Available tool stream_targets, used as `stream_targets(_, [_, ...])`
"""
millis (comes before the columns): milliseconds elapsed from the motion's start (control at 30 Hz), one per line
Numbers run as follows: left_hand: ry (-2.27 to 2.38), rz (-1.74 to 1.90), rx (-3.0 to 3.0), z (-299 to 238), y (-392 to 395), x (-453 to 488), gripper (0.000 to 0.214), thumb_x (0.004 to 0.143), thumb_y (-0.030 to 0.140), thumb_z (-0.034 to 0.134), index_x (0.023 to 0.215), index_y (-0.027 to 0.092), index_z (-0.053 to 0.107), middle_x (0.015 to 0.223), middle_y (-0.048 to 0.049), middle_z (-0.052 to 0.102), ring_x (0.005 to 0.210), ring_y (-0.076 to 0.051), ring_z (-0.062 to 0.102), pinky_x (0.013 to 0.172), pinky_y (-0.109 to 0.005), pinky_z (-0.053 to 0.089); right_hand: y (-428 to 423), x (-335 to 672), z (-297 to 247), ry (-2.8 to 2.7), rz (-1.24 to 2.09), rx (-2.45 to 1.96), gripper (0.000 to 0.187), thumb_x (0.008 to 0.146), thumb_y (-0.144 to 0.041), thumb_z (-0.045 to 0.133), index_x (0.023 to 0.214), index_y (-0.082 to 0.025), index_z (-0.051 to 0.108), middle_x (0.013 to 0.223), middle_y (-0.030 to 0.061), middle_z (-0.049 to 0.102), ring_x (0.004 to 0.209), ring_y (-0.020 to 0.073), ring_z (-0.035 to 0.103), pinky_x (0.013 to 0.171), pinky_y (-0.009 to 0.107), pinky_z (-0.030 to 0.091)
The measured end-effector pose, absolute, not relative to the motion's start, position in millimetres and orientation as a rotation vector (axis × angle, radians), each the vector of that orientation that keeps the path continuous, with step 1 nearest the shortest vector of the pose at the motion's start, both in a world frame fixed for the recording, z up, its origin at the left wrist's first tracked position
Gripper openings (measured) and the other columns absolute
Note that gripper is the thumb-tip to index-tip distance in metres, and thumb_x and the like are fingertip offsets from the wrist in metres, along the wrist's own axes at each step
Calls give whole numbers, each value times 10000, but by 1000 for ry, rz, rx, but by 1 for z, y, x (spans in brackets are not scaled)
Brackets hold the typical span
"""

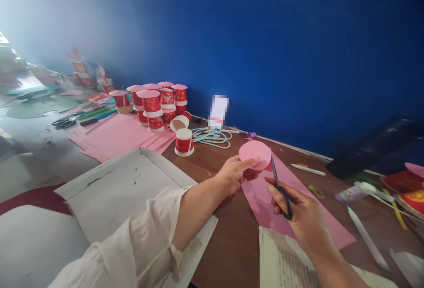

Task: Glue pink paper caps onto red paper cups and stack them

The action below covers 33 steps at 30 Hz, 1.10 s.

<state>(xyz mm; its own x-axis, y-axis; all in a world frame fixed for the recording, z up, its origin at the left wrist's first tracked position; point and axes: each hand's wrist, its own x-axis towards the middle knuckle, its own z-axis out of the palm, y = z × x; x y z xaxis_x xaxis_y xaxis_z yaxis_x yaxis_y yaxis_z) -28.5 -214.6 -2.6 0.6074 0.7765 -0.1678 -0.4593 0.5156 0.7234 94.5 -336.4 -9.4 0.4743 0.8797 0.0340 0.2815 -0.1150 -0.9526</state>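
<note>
My left hand (236, 173) pinches a round pink paper disc (255, 154) above the brown table (228, 239). My right hand (300, 210) grips black-handled scissors (280, 186) whose blades point up at the disc's right edge. Under both hands lies a pink paper sheet (265, 204). A cream sleeve covers my left forearm.
Red paper cups with pink lids (159, 102) are stacked at the back, one cup (184, 142) alone beside a coiled pale cable (212, 138). A pink paper stack (115, 135), a white tray (122, 186), pens, another pair of scissors (64, 122), a glue tube (351, 193) and printed paper (285, 261) surround me.
</note>
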Motion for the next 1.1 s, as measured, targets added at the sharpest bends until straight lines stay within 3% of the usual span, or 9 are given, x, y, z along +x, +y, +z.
stream_targets(200, [611, 802, 674, -6, -213, -27, 418, 614, 237, 830, 973, 97, 669, 989, -127, 685, 780, -145, 618, 658, -253, 470, -336, 93, -9, -1072, 733, -1684, 518, 771, -485, 697, 1170, -154, 688, 636, -20, 542, 544, 131, 510, 557, 264, 439])
stream_targets(600, [654, 809, 892, -5, -211, -32, 352, 622, 278, 820, 880, 66, 707, 883, -121, 691, 774, -155, 618, 753, -285, 477, -337, 96, -7, -1064, 738, -1685, 514, 754, -505, 699, 1139, -165, 700, 613, -24, 550, 532, 128, 504, 529, 254, 438])
stream_targets(1100, [652, 821, 881, -6, -211, -30, 329, 641, 272, 815, 875, 63, 713, 863, -117, 690, 737, -141, 614, 739, -282, 480, -339, 95, -9, -1065, 694, -1668, 446, 767, -441, 708, 1126, -176, 707, 619, -29, 539, 530, 120, 496, 551, 259, 427])
